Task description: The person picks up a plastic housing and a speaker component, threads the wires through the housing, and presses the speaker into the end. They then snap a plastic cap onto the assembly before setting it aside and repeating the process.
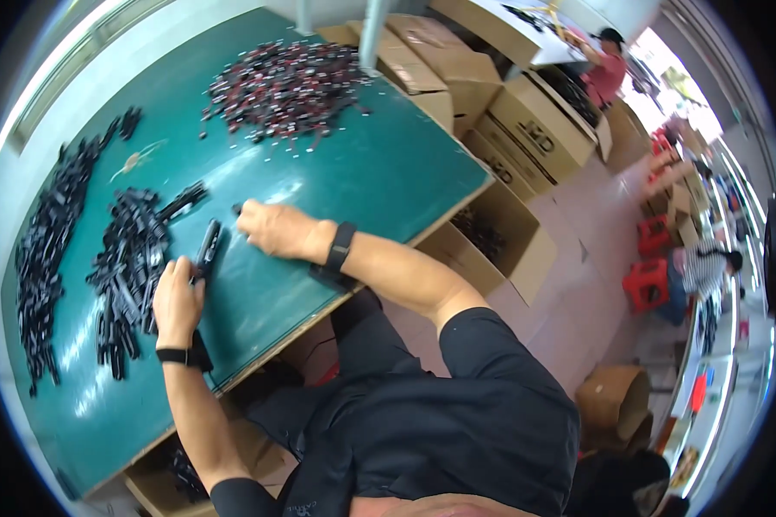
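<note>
My left hand [178,297] is closed around the lower end of a slim black plastic piece [209,241], tilted up over the green tabletop. To its right, my right hand [276,229] is closed in a pinch. A small dark part [238,208] shows at its fingertips, too small to name. Beside my left hand lies a heap of similar black plastic pieces [129,258]. Along the table's left side runs a longer heap of black pieces [53,250]. Small black and red parts [284,86] are piled at the far end.
The green table [353,185] has its edge just before my body. Cardboard boxes [526,129] stand beyond its right side, and an open carton [500,241] sits by the edge. Farther right are red stools [647,284] and several seated people. A pale post [373,34] rises at the back.
</note>
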`<state>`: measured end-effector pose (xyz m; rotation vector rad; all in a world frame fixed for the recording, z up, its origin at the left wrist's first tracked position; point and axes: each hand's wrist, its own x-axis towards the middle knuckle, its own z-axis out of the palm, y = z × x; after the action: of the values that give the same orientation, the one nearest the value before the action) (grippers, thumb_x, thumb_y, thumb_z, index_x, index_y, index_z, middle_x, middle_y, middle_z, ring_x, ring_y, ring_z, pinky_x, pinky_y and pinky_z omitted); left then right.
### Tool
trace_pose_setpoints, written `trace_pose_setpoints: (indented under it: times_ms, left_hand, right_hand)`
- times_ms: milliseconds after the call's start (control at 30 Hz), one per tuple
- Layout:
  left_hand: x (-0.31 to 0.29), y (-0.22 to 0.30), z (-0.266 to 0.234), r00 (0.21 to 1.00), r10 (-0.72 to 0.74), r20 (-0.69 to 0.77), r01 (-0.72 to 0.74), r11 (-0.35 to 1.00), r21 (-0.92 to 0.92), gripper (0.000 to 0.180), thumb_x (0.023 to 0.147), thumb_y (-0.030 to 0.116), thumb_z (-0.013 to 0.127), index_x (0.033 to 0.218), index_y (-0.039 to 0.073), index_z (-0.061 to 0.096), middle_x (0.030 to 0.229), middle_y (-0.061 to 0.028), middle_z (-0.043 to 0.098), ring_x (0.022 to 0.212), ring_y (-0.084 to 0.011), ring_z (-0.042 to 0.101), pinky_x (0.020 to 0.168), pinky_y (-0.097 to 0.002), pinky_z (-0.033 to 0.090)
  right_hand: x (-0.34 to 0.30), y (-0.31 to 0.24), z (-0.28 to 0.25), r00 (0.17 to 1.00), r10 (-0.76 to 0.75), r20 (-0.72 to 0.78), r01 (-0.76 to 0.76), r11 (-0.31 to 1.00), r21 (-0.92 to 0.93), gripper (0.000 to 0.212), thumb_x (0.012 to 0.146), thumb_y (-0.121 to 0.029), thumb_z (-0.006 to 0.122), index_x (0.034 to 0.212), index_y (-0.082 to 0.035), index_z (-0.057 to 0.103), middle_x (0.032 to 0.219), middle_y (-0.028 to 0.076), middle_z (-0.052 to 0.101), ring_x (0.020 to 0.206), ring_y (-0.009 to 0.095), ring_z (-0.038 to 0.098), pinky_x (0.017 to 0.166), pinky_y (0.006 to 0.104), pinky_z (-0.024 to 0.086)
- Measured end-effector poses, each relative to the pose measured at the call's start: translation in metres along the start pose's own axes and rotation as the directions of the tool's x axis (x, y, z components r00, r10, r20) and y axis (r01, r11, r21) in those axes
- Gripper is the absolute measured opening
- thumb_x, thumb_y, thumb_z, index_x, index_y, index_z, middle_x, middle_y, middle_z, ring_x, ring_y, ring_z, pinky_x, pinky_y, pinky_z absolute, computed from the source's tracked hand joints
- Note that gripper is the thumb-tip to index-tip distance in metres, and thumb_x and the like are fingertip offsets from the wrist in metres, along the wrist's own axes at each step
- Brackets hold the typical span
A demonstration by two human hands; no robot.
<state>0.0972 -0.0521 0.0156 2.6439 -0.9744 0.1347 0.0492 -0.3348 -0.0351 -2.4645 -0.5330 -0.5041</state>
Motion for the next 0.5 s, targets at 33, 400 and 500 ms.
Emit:
trace_pose_setpoints:
  times_ms: [33,400,500]
  left_hand:
    - [-0.001,0.003,0.0,0.999,0.036,0.007,-0.036,0.999,-0.012,0.029,0.086,0.007,0.079,0.105,0.006,0.057,0.097,-0.0164,0.064,0.092,-0.042,0.064,0.08,-0.0499,0.051]
    - [-0.02,-0.01,-0.007,0.985,-0.018,0.173,0.07,0.95,-0.303,0.031,0.094,0.005,0.071,0.123,0.006,0.058,0.091,-0.0188,0.07,0.077,-0.0384,0.067,0.071,-0.0429,0.052]
    - [-0.05,-0.02,-0.021,0.984,-0.045,0.172,0.088,0.965,-0.248,0.031,0.098,0.008,0.068,0.128,0.007,0.06,0.09,-0.0186,0.071,0.076,-0.0359,0.069,0.071,-0.0419,0.053]
  right_hand:
    - [-0.008,-0.01,0.0,1.0,0.0,-0.001,0.0,1.0,0.007,0.009,0.093,-0.011,0.065,0.1,-0.005,0.062,0.108,0.018,0.061,0.097,0.039,0.068,0.084,0.047,0.06]
    - [-0.043,-0.045,-0.003,0.937,0.345,-0.059,-0.241,0.758,0.606,0.019,0.088,-0.002,0.072,0.106,-0.004,0.074,0.103,0.011,0.066,0.089,0.022,0.071,0.08,0.0361,0.058]
    - [-0.047,-0.056,0.001,0.934,0.358,0.003,-0.23,0.595,0.77,0.02,0.089,-0.002,0.075,0.109,-0.002,0.073,0.106,0.009,0.067,0.087,0.016,0.071,0.079,0.0332,0.059]
